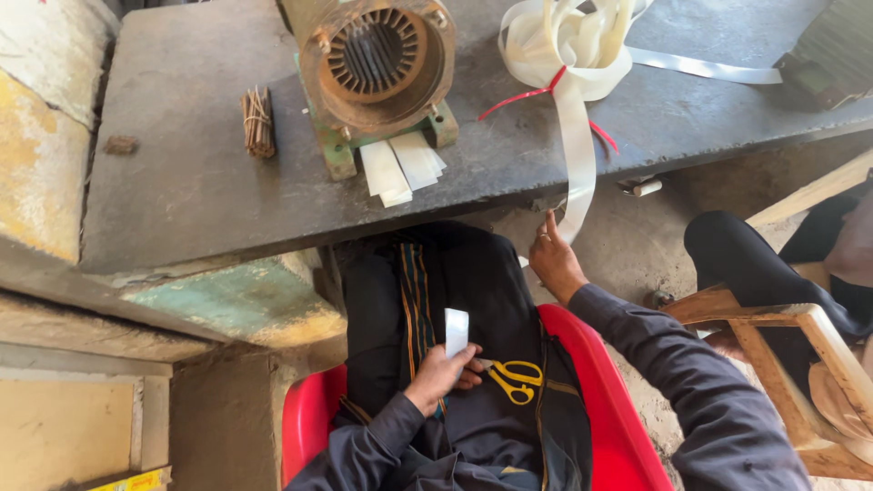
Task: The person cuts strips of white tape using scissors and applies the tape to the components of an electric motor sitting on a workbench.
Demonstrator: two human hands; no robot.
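Observation:
My left hand (pixel 440 373) rests on my lap and pinches a small white cut strip (pixel 456 331) upright. Yellow-handled scissors (pixel 511 378) lie on my lap just right of that hand. My right hand (pixel 553 259) reaches up to the bench edge and grips the hanging end of a long translucent white film ribbon (pixel 576 150). The ribbon runs down from a loose coil (pixel 564 41) tied with red string on the dark bench (pixel 191 182). A rusty motor stator housing (pixel 375 64) stands on the bench, with a small stack of white cut strips (pixel 400 168) in front of it.
A bundle of short brown sticks (pixel 257 121) lies on the bench at the left. I sit in a red plastic chair (pixel 600 382). Another person's dark-clothed leg (pixel 755 268) and a wooden chair frame (pixel 800 345) are at the right. A worn concrete ledge (pixel 227 305) sits below the bench.

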